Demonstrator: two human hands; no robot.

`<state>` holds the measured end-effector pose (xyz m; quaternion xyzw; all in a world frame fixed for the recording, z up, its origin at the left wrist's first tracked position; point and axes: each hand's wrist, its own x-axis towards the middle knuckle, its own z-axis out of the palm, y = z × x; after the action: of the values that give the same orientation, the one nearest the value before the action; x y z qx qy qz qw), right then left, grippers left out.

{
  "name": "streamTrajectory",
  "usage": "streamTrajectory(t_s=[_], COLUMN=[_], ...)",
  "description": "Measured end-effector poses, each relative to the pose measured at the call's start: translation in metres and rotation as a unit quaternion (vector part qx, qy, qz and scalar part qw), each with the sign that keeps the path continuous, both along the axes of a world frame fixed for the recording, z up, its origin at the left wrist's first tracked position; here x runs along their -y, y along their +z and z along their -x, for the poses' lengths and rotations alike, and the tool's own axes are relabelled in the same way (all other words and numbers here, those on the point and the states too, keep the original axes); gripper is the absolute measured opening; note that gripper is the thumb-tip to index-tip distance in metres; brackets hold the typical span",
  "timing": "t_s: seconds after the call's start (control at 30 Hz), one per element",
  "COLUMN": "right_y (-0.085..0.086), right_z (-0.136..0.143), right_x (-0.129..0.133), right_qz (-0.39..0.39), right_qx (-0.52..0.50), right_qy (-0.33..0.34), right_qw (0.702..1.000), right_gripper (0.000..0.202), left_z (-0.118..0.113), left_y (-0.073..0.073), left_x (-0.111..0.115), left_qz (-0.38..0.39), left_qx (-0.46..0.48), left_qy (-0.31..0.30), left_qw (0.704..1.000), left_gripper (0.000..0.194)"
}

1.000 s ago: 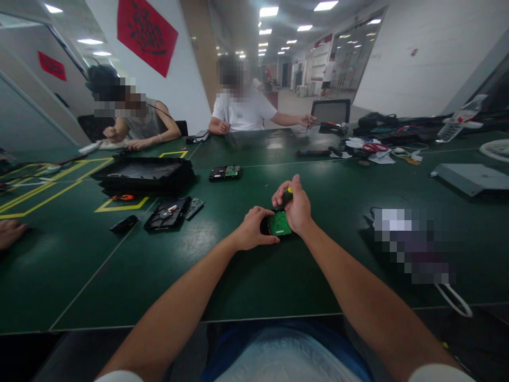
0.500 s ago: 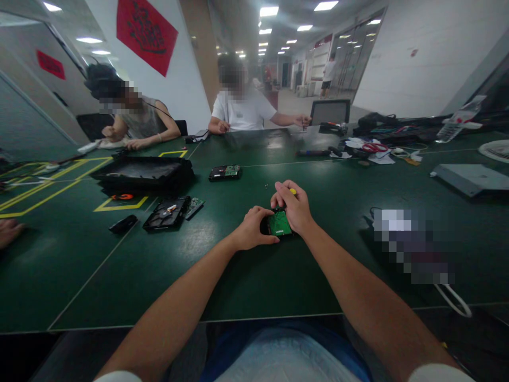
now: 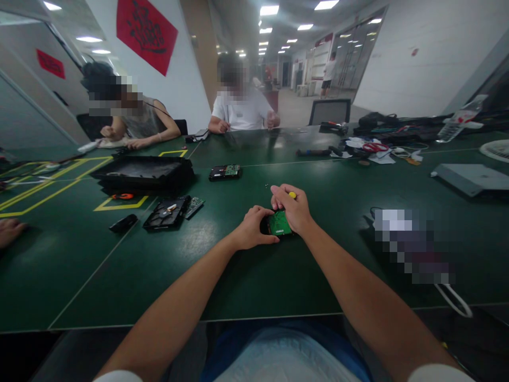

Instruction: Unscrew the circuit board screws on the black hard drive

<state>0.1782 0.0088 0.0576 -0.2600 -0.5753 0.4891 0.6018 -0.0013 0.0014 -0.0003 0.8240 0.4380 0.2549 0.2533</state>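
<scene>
A hard drive (image 3: 280, 224) lies on the green table in front of me, its green circuit board facing up. My left hand (image 3: 251, 229) grips its left side, thumb along the near edge and fingers along the far one. Over the drive's right part, my right hand (image 3: 295, 209) is closed around a screwdriver, whose yellow handle end (image 3: 292, 195) shows above the fingers. The screwdriver's tip is hidden behind the hand. Just beyond, a few tiny screw-like bits (image 3: 266, 186) lie on the table.
To the left are an opened drive case (image 3: 167, 213), a loose circuit board (image 3: 194, 207), black trays (image 3: 143, 172) and a small black object (image 3: 123, 224). Another hard drive (image 3: 225, 172) lies farther back. A grey metal box (image 3: 473, 179) stands right. Two people sit across the table.
My right hand has turned slightly around the screwdriver, whose yellow end shifted a little. The left hand and drive stay put. The person opposite has drawn an arm back toward the body.
</scene>
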Motion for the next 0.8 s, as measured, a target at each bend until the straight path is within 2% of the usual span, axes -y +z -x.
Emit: streamTrajectory(t_s=[0.2, 0.4, 0.6, 0.8], right_y=[0.0036, 0.0014, -0.004, -0.0045], right_z=[0.0006, 0.0018, 0.0014, 0.0019], right_x=[0.0014, 0.0006, -0.0044, -0.0075], right_qz=[0.023, 0.021, 0.024, 0.037], right_qx=[-0.016, -0.03, -0.048, -0.099], right_qy=[-0.007, -0.003, -0.002, 0.034], right_qw=[1.0, 0.999, 0.999, 0.994], right_gripper=[0.052, 0.052, 0.049, 0.05], left_z=[-0.0009, -0.0016, -0.0029, -0.0015], left_y=[0.0021, 0.001, 0.0034, 0.0064], left_x=[0.0012, 0.001, 0.0004, -0.001], left_qz=[0.0, 0.005, 0.005, 0.018], left_qx=[-0.004, -0.004, -0.011, -0.008], left_qy=[0.003, 0.002, -0.002, -0.01], left_qw=[1.0, 1.0, 1.0, 1.0], left_gripper=[0.088, 0.097, 0.091, 0.092])
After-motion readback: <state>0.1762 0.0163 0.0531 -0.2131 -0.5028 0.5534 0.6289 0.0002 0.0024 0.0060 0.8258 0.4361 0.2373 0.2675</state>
